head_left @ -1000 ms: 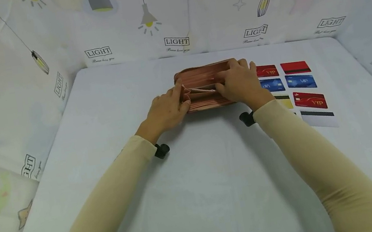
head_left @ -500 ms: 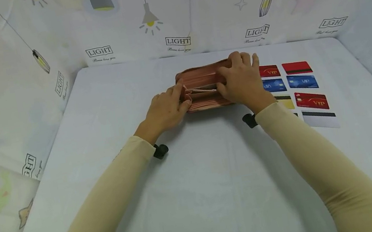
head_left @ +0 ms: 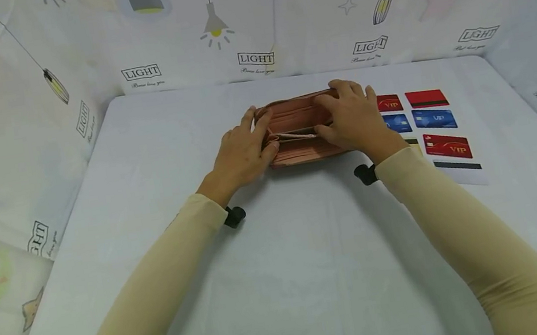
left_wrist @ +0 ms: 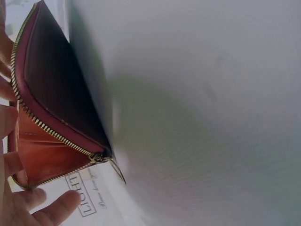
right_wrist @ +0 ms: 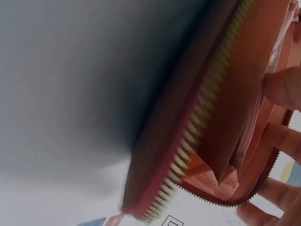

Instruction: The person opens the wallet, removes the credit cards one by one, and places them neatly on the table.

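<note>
A zip-around wallet stands spread wide at the back middle of the table, its orange-brown lining and several slots showing. My left hand holds its left end, with the thumb at the front side and fingers over the back corner. At the right end, my right hand holds the wallet, fingers on the back panel and thumb by the middle divider. The left wrist view shows the brass zip with its puller hanging at the end. In the right wrist view, the thumb touches a pale inner divider.
Several cards lie in two columns to the right, among them a red card, a blue card and a red VIP card. My right hand and forearm partly cover the nearer column. A lamp-print cloth stands behind the white table.
The wallet has been spread a little wider and come slightly nearer. My left fingers have shifted up onto its back corner. My right hand has moved slightly right and toward me.
</note>
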Motion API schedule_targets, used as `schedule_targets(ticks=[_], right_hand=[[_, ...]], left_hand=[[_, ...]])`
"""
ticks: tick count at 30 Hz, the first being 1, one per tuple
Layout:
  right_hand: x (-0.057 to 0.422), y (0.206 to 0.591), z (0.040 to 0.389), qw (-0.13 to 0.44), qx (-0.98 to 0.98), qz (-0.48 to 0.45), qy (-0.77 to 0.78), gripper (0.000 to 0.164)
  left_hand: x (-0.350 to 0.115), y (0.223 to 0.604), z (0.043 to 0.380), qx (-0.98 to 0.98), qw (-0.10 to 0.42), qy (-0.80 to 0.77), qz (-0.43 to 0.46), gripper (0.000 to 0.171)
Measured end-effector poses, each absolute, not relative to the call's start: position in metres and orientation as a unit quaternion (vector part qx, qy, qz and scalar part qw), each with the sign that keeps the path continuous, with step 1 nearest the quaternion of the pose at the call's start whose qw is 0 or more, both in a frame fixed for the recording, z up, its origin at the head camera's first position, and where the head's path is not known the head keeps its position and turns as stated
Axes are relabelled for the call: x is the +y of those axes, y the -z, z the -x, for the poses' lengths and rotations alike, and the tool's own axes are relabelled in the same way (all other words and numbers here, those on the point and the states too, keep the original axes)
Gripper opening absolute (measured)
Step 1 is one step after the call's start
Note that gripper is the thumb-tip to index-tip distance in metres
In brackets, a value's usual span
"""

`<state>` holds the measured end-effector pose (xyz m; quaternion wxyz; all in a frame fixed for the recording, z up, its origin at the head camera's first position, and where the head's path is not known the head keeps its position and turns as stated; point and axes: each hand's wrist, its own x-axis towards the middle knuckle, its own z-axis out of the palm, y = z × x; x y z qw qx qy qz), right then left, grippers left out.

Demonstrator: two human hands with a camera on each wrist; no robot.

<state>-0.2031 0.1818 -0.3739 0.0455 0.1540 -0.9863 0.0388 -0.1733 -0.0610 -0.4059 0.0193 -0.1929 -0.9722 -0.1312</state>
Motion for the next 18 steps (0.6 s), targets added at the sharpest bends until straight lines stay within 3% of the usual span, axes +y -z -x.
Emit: schedule_targets(ticks=[12,18], right_hand=[[0.1844,0.3691,0.2002,-0.001,-0.985,-0.168,-0.046,0.026],[0.1876,0.3729,0.1969,-0.019,-0.980,-0.187,-0.065,0.022]], left_hand=[[-0.0556,0.4054,0.1673,-0.965,0.040,0.137,0.222,0.051],[-0.0547,0.4070,0.1657,-0.964,0.040,0.130,0.230,0.051]])
